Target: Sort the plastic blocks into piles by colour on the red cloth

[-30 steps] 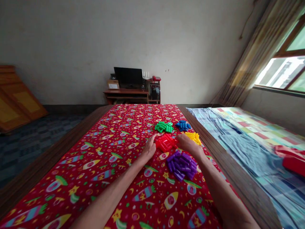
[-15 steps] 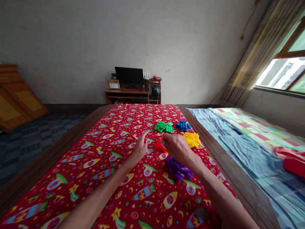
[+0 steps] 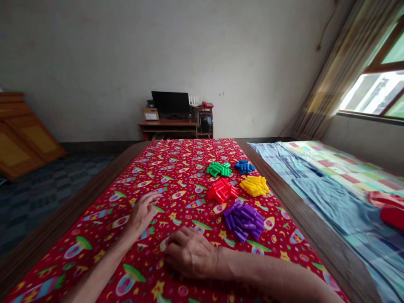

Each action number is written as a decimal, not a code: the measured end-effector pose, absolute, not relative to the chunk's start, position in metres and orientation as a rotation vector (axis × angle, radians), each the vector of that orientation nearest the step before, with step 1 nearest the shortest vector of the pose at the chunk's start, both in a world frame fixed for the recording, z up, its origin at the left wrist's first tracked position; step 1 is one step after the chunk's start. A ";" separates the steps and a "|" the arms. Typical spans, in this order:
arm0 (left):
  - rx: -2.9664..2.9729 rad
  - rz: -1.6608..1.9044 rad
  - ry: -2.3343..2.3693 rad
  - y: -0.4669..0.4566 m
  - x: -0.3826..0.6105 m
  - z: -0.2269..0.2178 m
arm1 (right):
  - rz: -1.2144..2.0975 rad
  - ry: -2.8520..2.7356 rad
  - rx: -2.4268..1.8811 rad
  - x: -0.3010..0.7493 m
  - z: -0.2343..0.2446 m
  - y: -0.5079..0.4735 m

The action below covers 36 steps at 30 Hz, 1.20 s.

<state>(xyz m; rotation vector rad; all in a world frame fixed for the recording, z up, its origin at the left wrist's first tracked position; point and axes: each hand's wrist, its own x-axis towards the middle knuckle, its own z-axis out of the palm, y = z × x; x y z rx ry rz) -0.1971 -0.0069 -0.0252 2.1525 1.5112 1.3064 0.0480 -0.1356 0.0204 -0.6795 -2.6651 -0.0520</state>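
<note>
My left hand point(image 3: 142, 211) lies flat on the red rocket-print cloth point(image 3: 176, 168), fingers stretched out, holding nothing. My right hand point(image 3: 191, 253) rests palm down on the cloth nearer to me, fingers curled a little, nothing in it that I can see. Beyond both hands lie five sorted heaps of plastic pieces: red point(image 3: 221, 190), purple point(image 3: 244, 216), yellow point(image 3: 254, 185), green point(image 3: 219, 168) and blue point(image 3: 243, 166). Neither hand touches a heap.
The cloth covers a long wooden table point(image 3: 91, 185). A bed with checked sheets point(image 3: 328, 185) runs along the right, with a red object point(image 3: 389, 208) on it. A desk with a monitor point(image 3: 170, 102) stands at the far wall. Window and curtain at right.
Both hands have pulled back from the red heap toward me and to the left. They now lie flat on the cloth. The red heap stays in place.
</note>
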 end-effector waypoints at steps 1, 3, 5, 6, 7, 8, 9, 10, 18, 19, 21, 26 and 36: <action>2.185 1.296 1.510 -0.008 -0.195 -0.024 | -0.054 -2.642 -0.730 0.048 0.025 -0.130; 2.237 1.271 1.509 -0.009 -0.193 -0.022 | -0.032 -2.633 -0.791 0.048 0.031 -0.122; 2.292 1.223 1.521 -0.011 -0.193 -0.021 | -0.007 -2.645 -0.793 0.048 0.034 -0.120; 2.322 1.198 1.531 -0.012 -0.193 -0.021 | 0.004 -2.642 -0.796 0.048 0.033 -0.120; 2.351 1.173 1.542 -0.013 -0.194 -0.021 | 0.013 -2.631 -0.810 0.049 0.033 -0.120; 2.380 1.149 1.551 -0.014 -0.193 -0.020 | 0.018 -2.618 -0.826 0.050 0.032 -0.121; 2.409 1.130 1.558 -0.016 -0.193 -0.020 | 0.020 -2.605 -0.843 0.051 0.032 -0.121; 2.435 1.114 1.564 -0.017 -0.192 -0.019 | 0.020 -2.594 -0.855 0.051 0.032 -0.122; 2.570 1.038 1.537 -0.024 -0.182 -0.014 | 0.013 -2.619 -0.834 0.052 0.037 -0.120; 2.569 1.039 1.536 -0.024 -0.182 -0.014 | 0.013 -2.620 -0.836 0.052 0.037 -0.120; 2.560 1.040 1.534 -0.024 -0.182 -0.013 | 0.009 -2.619 -0.838 0.052 0.037 -0.121; 2.584 1.018 1.538 -0.023 -0.183 -0.014 | -0.004 -2.626 -0.832 0.053 0.035 -0.121; 2.601 0.984 1.537 -0.027 -0.180 -0.009 | -0.009 -2.628 -0.814 0.053 0.034 -0.120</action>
